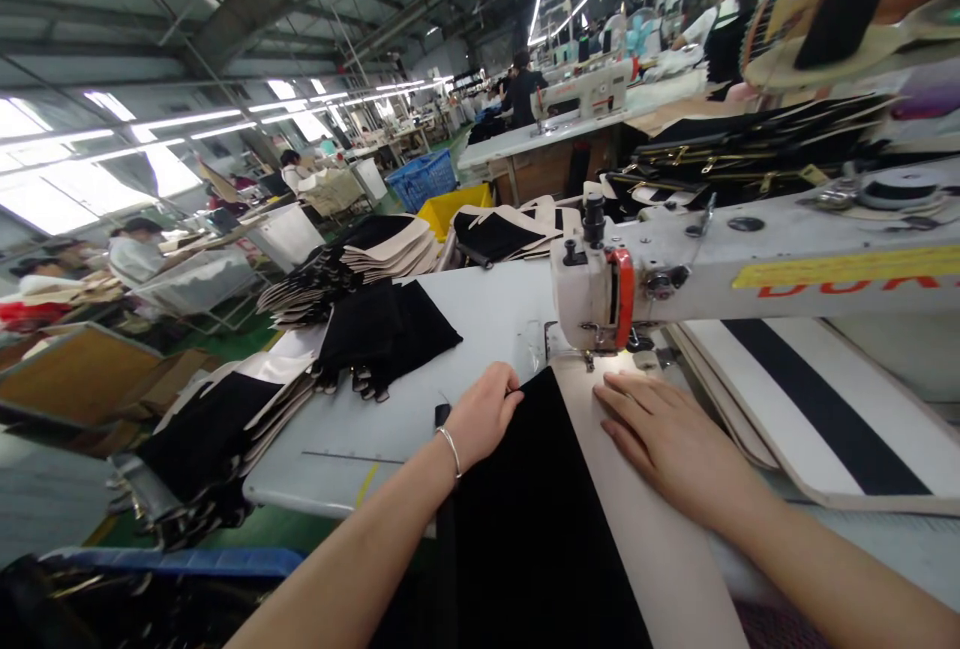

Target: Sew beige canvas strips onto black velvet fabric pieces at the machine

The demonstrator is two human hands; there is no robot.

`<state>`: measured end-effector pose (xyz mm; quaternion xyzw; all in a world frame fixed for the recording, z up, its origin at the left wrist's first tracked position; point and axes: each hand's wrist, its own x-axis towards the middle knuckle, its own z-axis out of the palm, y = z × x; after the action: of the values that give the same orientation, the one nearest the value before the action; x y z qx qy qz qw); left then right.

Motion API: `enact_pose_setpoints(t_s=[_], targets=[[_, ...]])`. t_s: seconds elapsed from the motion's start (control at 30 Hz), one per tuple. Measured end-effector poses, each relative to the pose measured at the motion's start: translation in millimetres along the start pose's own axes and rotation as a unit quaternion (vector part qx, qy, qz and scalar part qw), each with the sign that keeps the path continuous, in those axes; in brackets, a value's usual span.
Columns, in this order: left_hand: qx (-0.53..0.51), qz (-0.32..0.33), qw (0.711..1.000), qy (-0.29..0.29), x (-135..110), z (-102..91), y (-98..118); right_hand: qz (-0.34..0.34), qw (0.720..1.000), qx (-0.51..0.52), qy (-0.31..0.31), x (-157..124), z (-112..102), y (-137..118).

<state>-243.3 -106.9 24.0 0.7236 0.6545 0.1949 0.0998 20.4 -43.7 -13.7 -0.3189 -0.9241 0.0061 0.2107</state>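
Note:
A black fabric panel [544,529] lies along a pale cream panel [611,469] under the head of a white sewing machine [589,299]. My left hand [484,414], with a bracelet at the wrist, pinches the left edge of the black panel near its far end. Flat on the cream panel, just right of the needle area, rests my right hand [660,429] with its fingers stretched out. The far ends of both panels reach the presser foot [590,361]. Whether the needle is in the material is too small to tell.
Black cut pieces [386,329] lie on the table's left side, with stacked panels [217,419] beyond its edge. A striped panel [817,399] lies right, under the machine arm. Behind are a yellow bin [450,209], a blue basket [420,179] and zippered black pieces [735,154]. Other people sit farther off.

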Motion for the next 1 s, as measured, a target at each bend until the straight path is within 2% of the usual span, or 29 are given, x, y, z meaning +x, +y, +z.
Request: enact_pose_setpoints(t_s=[0.13,0.33,0.5,0.67,0.87,1.0], targets=[[-0.07,0.068,0.995,-0.031,23.7,11.5,23.8,0.0,1.0,0.002,-0.007,0.5,-3.5,-1.2],[-0.056,0.038,0.998,-0.017,48.9,25.2,31.9,-0.002,1.0,0.008,-0.01,1.5,-5.8,-0.9],[-0.052,0.055,0.997,-0.002,56.0,29.3,28.9,0.001,1.0,0.015,-0.005,2.6,-7.2,-1.0],[-0.016,0.069,0.997,0.008,56.6,29.1,30.0,0.005,1.0,0.013,-0.008,2.6,-7.1,-1.3],[0.024,0.211,0.977,-0.016,39.6,29.2,40.9,0.013,0.999,0.021,-0.022,1.8,-6.7,-1.7],[0.023,0.21,0.977,-0.016,35.5,34.0,38.1,0.018,0.999,0.02,-0.021,1.5,-4.3,-1.4]])
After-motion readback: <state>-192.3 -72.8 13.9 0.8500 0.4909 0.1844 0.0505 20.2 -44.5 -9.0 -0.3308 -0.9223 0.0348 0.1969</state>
